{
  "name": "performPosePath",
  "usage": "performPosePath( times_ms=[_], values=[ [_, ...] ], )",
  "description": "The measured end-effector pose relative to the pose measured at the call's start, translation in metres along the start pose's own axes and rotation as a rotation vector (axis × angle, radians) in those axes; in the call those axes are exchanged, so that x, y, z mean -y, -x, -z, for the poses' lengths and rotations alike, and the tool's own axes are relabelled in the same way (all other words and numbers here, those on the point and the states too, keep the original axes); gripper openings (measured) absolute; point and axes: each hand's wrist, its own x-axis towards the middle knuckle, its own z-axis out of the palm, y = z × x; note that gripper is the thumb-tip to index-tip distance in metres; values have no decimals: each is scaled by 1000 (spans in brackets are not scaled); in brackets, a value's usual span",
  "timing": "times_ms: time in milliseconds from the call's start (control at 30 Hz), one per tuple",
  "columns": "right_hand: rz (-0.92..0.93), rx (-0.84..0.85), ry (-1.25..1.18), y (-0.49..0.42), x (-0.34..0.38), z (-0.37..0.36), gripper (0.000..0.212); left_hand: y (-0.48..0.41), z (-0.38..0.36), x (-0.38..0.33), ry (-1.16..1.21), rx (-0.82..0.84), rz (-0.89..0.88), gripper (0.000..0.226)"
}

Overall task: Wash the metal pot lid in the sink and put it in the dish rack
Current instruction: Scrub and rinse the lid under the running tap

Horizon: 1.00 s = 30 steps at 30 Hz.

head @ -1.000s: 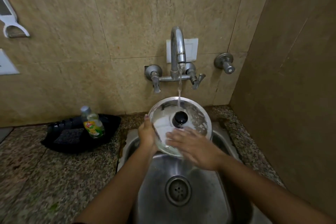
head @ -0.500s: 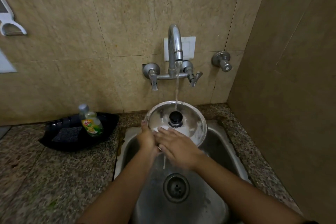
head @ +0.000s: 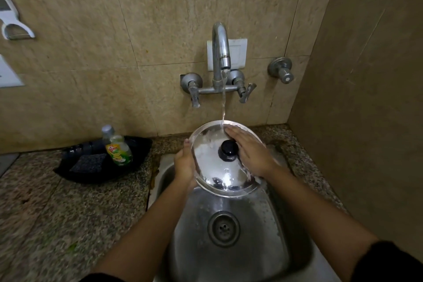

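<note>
The round metal pot lid [head: 214,168] with a black knob [head: 229,147] is held tilted over the steel sink [head: 258,236], under the running tap [head: 220,52]. My left hand [head: 185,162] grips the lid's left rim from behind. My right hand [head: 248,150] lies flat on the lid's upper right face, fingers spread beside the knob, with water falling just by its fingertips. White suds cover the lid's upper left part. No dish rack is in view.
A black tray [head: 77,173] on the speckled stone counter [head: 45,213] at left holds a dish soap bottle [head: 117,146] and a dark scrub pad [head: 88,162]. A tiled wall stands close on the right. A separate valve [head: 282,71] juts from the back wall.
My right hand has slid from the lid's lower edge up across its face to the upper right, past the knob. The lid now shows more of its lower surface; my left hand keeps its hold.
</note>
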Motion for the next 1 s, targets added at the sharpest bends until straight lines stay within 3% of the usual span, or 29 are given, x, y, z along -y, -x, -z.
performPosePath(
  times_ms=[167, 267, 333, 400, 467, 567, 633, 700, 800, 900, 1000],
  values=[
    [-180, 39, 65, -13, -16, 1, 50, -2, 3, -2, -64, 81, -65, 37],
    [-23, 216, 96, -42, 3, 9, 56, 0, -2, 3, -112, 185, -111, 40],
    [66, 315, 143, -56, 11, 13, 55, 0, -2, 6, -146, 159, -126, 42],
    [22, 340, 134, -61, 5, 10, 53, 2, -1, 6, -121, 112, -124, 45],
    [-187, 266, 131, -59, -12, 0, 50, 8, -1, 5, -79, 21, -122, 44],
    [-589, 29, 116, -43, -25, -16, 39, 17, -3, 6, 52, -157, -76, 41],
    [-757, -171, -65, -34, -22, -22, 38, 16, 0, 11, 98, -146, -49, 42],
    [-827, -280, -221, -30, -23, -18, 39, 12, 6, 16, -17, -51, -56, 51],
    [-752, -235, -355, -41, -34, -4, 37, 4, 13, 9, -164, 28, -49, 60],
    [-604, -32, -560, -56, -31, 18, 39, -4, 13, -5, -189, 31, -17, 65],
    [-343, 229, -390, -74, -16, 29, 40, -6, 9, -11, -256, 20, -56, 56]
  ],
)
